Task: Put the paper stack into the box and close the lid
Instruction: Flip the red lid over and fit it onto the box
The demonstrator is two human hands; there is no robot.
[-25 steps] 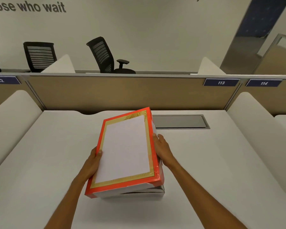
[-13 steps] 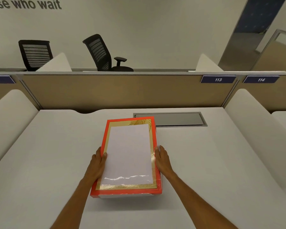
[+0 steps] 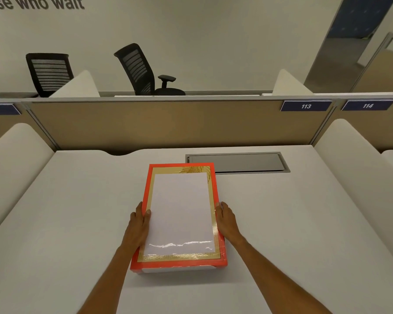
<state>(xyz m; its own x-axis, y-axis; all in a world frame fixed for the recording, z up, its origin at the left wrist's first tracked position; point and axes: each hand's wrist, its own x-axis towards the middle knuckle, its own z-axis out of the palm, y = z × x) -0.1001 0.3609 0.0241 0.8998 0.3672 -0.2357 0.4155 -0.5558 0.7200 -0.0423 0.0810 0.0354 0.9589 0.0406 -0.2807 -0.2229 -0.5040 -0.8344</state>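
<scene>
The lid (image 3: 179, 214), tilted a second ago, now sits level on the box (image 3: 177, 270). Your left hand (image 3: 138, 223) and right hand (image 3: 227, 220) clamp its long edges; closing looks nearly finished.

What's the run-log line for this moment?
step: closing lid | lid: on box, level | left hand: on lid's left edge | right hand: on lid's right edge | paper: hidden

Lid (image 3: 179, 214): glossy orange card with gold foil border, film-wrapped. Worktop (image 3: 293, 223): smooth matt white. Hatch (image 3: 236, 162) behind the lid: brushed grey metal.
</scene>
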